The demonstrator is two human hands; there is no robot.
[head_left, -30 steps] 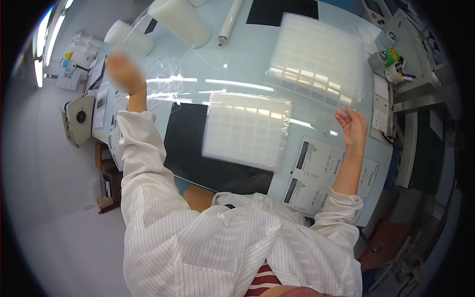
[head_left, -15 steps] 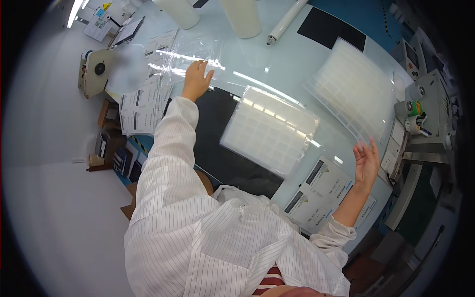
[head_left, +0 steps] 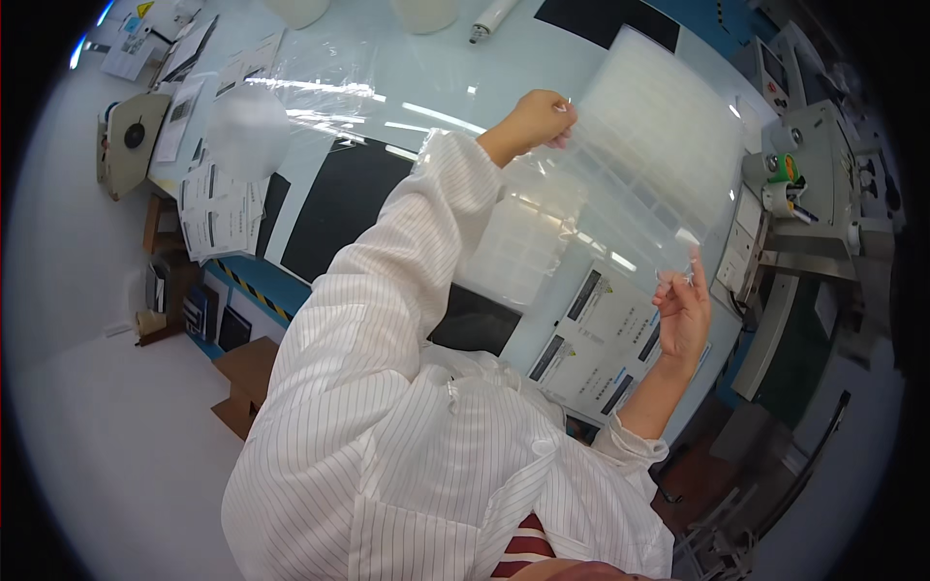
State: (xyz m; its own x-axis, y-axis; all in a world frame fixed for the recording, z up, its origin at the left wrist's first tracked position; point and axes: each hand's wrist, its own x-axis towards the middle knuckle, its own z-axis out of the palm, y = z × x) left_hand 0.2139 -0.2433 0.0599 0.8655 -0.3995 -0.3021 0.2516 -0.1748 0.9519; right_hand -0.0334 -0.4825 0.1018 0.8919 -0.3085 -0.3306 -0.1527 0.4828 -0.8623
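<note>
At the right of the table lies a stack of translucent plastic sheets (head_left: 659, 121) marked with a grid of squares. My left hand (head_left: 541, 121) reaches across my front, its fingers pinched at the stack's left corner on the edge of the top sheet. Nearer to me, my right hand (head_left: 683, 315) pinches the near corner of that sheet, palm up, thumb and fingers together. Between the hands the sheet's near edge is lifted a little. A clear-wrapped pack of gridded sheets (head_left: 523, 247) lies below my left forearm, partly hidden by the sleeve.
Crumpled clear film (head_left: 320, 82) lies at the far left, beside printed papers (head_left: 218, 218) and a tape dispenser-like machine (head_left: 134, 136). Black mats (head_left: 344, 208) are on the table. Printed cards (head_left: 601, 339) lie near my right forearm. White rolls (head_left: 426, 12) stand at the back.
My left hand has moved right from the clear film to the stack's left corner and closed on the sheet. My right hand stays at the near corner. The whole view has shifted slightly.
</note>
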